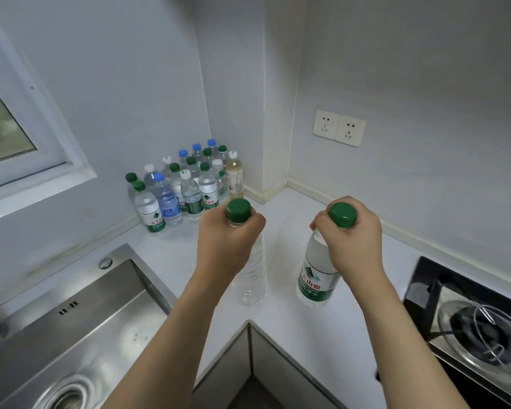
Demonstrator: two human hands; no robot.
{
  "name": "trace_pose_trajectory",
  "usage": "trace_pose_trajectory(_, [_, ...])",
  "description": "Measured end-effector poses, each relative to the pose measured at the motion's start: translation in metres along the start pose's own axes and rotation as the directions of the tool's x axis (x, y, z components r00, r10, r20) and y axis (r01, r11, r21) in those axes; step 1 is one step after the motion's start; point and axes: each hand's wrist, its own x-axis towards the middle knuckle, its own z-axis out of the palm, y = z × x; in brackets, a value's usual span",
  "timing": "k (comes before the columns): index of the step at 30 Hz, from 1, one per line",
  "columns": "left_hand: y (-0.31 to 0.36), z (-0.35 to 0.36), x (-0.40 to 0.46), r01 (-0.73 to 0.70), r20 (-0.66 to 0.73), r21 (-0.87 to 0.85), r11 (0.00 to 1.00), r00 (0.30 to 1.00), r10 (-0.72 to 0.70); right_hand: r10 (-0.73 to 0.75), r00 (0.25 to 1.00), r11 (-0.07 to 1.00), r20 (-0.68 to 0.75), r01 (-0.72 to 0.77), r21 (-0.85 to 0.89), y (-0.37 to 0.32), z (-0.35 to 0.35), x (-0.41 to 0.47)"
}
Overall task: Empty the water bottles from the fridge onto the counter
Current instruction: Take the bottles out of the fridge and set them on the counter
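Observation:
My left hand (227, 246) grips the neck of a clear, green-capped water bottle (254, 278) held upright over the white counter (283, 231). My right hand (351, 240) grips the neck of a second green-capped bottle with a green and white label (313, 281). I cannot tell whether either bottle's base touches the counter. In the back corner stands a cluster of several small water bottles (183, 187) with green, blue and white caps. A bottle of yellowish drink (234, 175) stands at its right edge.
A steel sink (71, 320) fills the lower left. A gas hob (478, 323) lies at the right edge. A window (15, 128) is on the left wall, and a double wall socket (338, 127) on the right wall. Grey cabinet doors (248, 364) sit below the counter's inner corner.

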Motion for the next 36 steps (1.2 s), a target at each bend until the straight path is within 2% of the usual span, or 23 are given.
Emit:
trace_pose_trajectory(7, [-0.026,-0.049,0.039,0.008,-0.017,0.0,1.0,1.0,-0.008,-0.018,1.0,1.0,-0.001,0.018,-0.001,-0.014,0.062,0.006])
trace_pose_trajectory(15, [-0.057,-0.07,0.077,0.058,-0.018,-0.054,0.997,0.998,-0.059,-0.003,1.0,1.0,0.028,0.004,-0.028,-0.004,0.113,0.032])
trace_pose_trajectory(24, [-0.093,-0.101,0.131,0.07,-0.095,0.009,0.998,0.993,-0.069,-0.032,0.99,0.999,0.136,0.027,0.041,0.011,0.187,0.089])
trace_pose_trajectory(32, [-0.143,-0.132,0.189,0.204,-0.244,0.071,0.976,0.953,-0.181,-0.017,0.956,0.998,0.291,-0.002,0.063,0.04,0.279,0.137])
trace_pose_trajectory(36, [-0.166,-0.143,0.201,0.264,-0.256,0.101,0.959,0.939,-0.231,-0.004,0.929,0.998,0.37,-0.02,0.062,0.062,0.324,0.144])
